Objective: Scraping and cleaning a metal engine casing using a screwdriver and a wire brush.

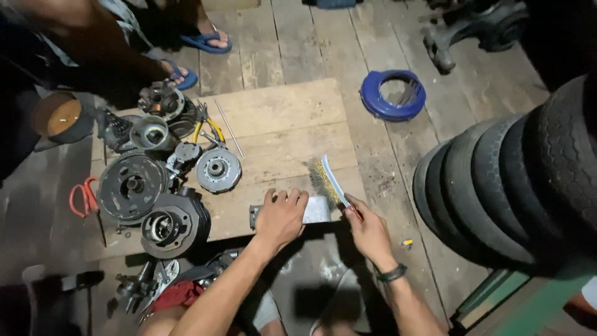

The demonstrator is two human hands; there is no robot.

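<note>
Hands: left hand lies flat, fingers spread, pressing down a grey metal part; right hand has its grip closed round the handle of a wire brush.
Metal part: at the near edge of the wooden board, long axis along that edge.
Brush: long axis runs from the near edge toward the far-left, bristles leftward, just above the part.
Labels: none legible.
Board's left side: engine parts; blue ring cover on the floor beyond the far right corner.
</note>
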